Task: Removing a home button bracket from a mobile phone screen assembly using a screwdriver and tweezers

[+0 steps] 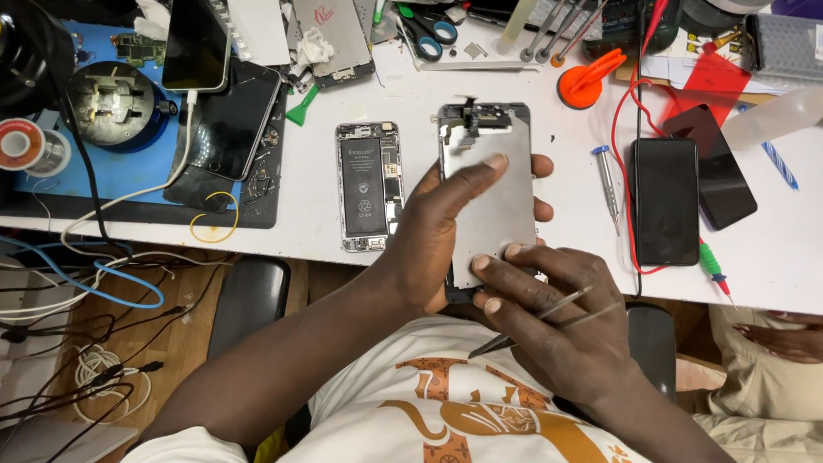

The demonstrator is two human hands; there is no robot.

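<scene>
Head view looks down at a white table [566, 129] full of phones and tools, with wires on the wood floor [171, 343]. Left hand [437, 231] grips a phone screen part [489, 189] above the table edge, beside an open phone [369, 184]. Right hand [557, 317] pinches tweezers [549, 321] and touches its bottom.

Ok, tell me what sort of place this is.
Most likely a phone repair bench: an opened phone with its battery exposed, a detached screen panel in the left hand, and tweezers in the right hand.
</scene>
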